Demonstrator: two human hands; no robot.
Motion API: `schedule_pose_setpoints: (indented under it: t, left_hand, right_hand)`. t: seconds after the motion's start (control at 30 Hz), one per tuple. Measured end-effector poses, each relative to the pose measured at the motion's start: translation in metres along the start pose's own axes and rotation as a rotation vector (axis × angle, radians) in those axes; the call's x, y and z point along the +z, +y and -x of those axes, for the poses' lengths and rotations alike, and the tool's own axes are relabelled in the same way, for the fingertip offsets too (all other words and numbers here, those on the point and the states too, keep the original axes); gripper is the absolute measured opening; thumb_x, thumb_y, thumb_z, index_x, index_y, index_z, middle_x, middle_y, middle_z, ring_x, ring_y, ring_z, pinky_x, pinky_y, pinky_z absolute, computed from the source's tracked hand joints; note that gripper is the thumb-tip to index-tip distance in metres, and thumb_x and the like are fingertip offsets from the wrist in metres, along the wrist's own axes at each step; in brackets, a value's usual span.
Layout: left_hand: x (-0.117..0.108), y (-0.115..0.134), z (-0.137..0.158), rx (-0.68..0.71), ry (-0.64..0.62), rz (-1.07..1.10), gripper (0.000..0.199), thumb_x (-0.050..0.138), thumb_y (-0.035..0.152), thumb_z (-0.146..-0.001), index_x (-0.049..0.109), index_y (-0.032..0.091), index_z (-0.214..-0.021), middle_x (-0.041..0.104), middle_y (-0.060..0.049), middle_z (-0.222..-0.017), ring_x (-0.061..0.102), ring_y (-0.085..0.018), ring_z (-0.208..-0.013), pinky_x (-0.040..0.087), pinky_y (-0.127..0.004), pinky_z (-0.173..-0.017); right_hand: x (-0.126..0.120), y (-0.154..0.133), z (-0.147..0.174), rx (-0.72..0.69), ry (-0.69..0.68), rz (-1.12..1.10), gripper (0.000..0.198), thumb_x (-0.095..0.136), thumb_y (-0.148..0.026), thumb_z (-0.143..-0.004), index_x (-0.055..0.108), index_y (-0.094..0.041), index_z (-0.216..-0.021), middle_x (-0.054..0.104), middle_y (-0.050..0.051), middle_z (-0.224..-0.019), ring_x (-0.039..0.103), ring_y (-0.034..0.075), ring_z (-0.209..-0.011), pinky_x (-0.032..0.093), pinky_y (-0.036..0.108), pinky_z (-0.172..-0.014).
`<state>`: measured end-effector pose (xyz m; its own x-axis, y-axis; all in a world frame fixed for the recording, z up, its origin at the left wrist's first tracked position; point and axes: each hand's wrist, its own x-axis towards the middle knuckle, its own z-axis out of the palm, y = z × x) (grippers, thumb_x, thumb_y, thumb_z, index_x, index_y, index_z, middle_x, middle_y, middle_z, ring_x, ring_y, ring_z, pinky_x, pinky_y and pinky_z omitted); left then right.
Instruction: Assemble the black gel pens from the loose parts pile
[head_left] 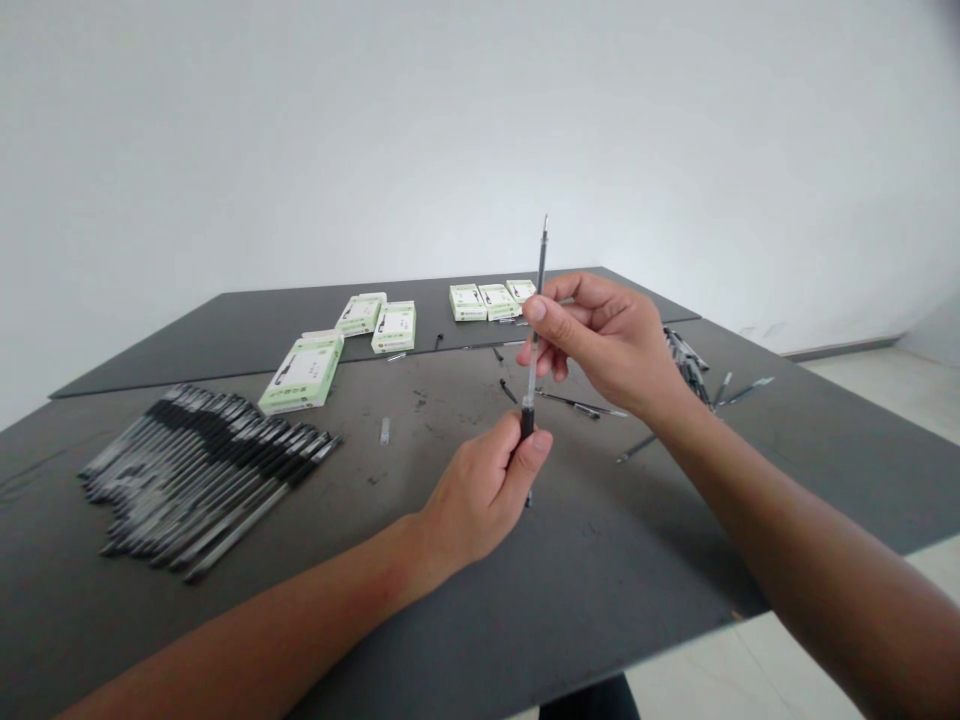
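My left hand (480,485) is closed round a pen barrel (528,418), whose black grip end points up between thumb and fingers. Above it, my right hand (600,335) pinches a slim ink refill (541,262). The refill stands nearly upright, metal tip at the top, and its lower end meets the open top of the barrel. How far it sits inside cannot be made out. Most of the barrel is hidden by my left hand. To the left lies a broad row of pens (210,470) with black grips, side by side on the dark table (420,640).
Green and white boxes (304,372) stand at the left rear, with more boxes (480,302) at the back centre. Loose pen parts (574,403) and a small clear piece (385,431) lie mid-table. Behind my right wrist is a pile of pen parts (686,360).
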<state>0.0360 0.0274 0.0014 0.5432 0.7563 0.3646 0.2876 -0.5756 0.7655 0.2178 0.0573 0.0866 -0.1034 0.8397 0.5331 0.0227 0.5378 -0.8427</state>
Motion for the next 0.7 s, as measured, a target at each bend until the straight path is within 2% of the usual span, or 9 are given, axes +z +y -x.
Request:
schedule_pose_setpoints:
  t: [0.53, 0.7]
  left_hand:
    - [0.0015, -0.0006, -0.0020, -0.005, 0.035, -0.063, 0.040, 0.038, 0.054, -0.113, 0.050, 0.024, -0.090, 0.051, 0.004, -0.070, 0.053, -0.017, -0.064, 0.037, -0.030, -0.063]
    - [0.0011, -0.0006, -0.0013, 0.008, 0.010, -0.089, 0.039, 0.037, 0.052, -0.113, 0.053, 0.023, -0.093, 0.054, 0.003, -0.074, 0.056, -0.017, -0.068, 0.039, -0.030, -0.066]
  right_hand:
    - [-0.0014, 0.0006, -0.0002, 0.012, 0.004, 0.045, 0.046, 0.081, -0.064, -0.085, 0.068, -0.022, -0.099, 0.077, 0.003, -0.074, 0.070, 0.014, -0.056, 0.051, 0.024, -0.046]
    - [-0.0002, 0.0007, 0.0003, 0.016, -0.004, 0.035, 0.049, 0.080, -0.067, -0.084, 0.067, -0.022, -0.100, 0.077, 0.003, -0.075, 0.070, 0.014, -0.057, 0.051, 0.024, -0.046]
